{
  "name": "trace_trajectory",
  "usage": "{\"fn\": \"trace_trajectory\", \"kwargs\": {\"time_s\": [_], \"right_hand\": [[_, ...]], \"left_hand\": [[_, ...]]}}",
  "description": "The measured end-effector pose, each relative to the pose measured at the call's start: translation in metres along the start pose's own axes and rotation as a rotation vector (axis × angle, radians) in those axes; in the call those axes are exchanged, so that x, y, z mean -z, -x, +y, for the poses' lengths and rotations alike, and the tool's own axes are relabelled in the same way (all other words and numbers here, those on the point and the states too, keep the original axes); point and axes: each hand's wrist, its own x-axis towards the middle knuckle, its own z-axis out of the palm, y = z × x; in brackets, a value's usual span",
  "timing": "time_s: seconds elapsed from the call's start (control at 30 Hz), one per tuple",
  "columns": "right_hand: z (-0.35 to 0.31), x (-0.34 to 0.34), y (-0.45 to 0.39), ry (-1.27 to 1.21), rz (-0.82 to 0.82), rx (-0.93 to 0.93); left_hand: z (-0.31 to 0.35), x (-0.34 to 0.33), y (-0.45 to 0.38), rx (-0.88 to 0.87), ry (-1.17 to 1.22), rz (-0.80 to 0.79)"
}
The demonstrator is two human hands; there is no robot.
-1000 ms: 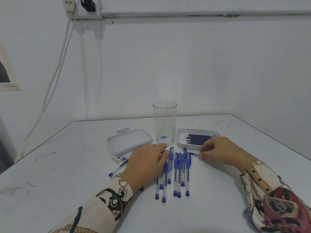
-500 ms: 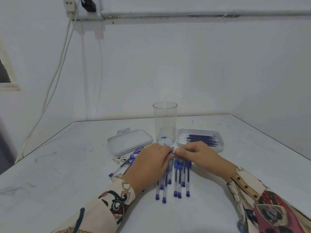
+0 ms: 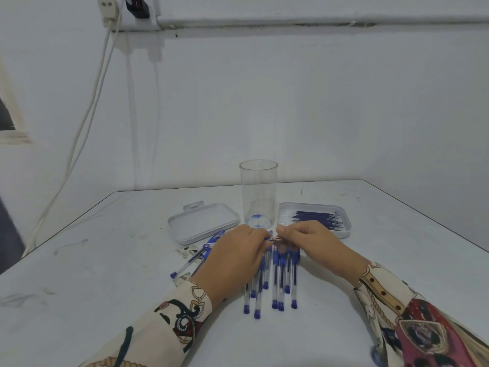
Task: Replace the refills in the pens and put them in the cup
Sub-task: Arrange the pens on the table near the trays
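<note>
**Cup empty, pens barely begun**

The left hand (image 3: 235, 258) and right hand (image 3: 308, 241) pinch one pen's tip (image 3: 274, 239) between closed fingertips. Beneath them lie the remaining pens (image 3: 280, 287). Beyond stand the empty cup (image 3: 258, 192) and the refills (image 3: 317, 217).

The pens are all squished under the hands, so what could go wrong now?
The left hand lies over the row of pens; a nudge could roll them apart. The tiny part pinched between both hands, right hand included, could slip and get lost. The tall empty cup stands just behind and might tip if bumped.
</note>
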Motion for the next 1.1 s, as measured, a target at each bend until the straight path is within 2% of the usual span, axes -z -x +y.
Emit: {"fn": "trace_trajectory", "kwargs": {"time_s": [0.4, 0.63, 1.1], "right_hand": [[-0.002, -0.004, 0.002, -0.069, -0.004, -0.038], [-0.002, -0.004, 0.002, 0.033, 0.009, -0.016], [-0.006, -0.007, 0.007, 0.050, 0.036, -0.014]], "left_hand": [[0.000, 0.000, 0.000, 0.009, -0.002, -0.004], [-0.004, -0.004, -0.001, 0.008, -0.006, 0.020], [-0.011, -0.011, 0.000, -0.053, -0.010, 0.095]]}}
